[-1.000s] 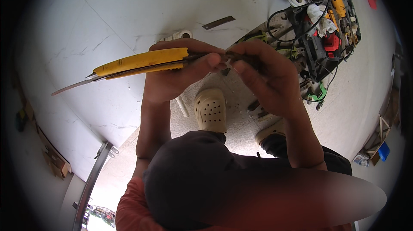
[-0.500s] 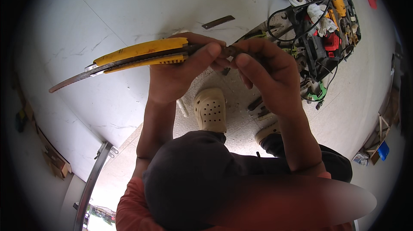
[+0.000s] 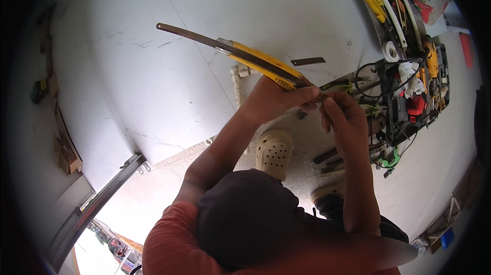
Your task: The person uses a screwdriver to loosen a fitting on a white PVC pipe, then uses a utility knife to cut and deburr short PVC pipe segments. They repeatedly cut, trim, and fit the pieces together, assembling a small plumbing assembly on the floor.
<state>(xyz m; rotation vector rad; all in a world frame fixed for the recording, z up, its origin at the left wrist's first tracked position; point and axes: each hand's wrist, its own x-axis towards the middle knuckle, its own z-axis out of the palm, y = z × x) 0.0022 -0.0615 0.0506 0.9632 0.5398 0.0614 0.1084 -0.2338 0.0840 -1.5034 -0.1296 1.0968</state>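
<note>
Clearly, your left hand: it (image 3: 273, 100) was curled round the near end of the yellow-handled saw (image 3: 267, 59), thumb pressed along it.
Your right hand: it (image 3: 349, 116) pinched the saw's near tip between thumb and forefinger, close against your left fingertips; the exact spot gripped was too small to make out.
Saw: you held it slantwise above the pale floor, its far end pointing up and left.
Black toolbox: to your right, this crowded container (image 3: 394, 132) carried a crumpled white cloth (image 3: 410, 78) and a hard-looking red piece (image 3: 417, 105), with a thin black cable (image 3: 356, 78) looping out at its side.
Dark tray: beyond the toolbox, it bore a yellow-and-black knife (image 3: 372, 1) and a long white strip (image 3: 387, 9); a white ring-shaped roll (image 3: 391, 51) sat near its lower end.
Saw blade: flat, narrow, brownish metal (image 3: 189, 35), holed at the tip, running between two smooth yellow handle halves.
Loose blade: a short dark strip (image 3: 308, 61) lay flat, just beyond your hands.
Shoe: your beige clog (image 3: 274, 152) was rounded and perforated.
</note>
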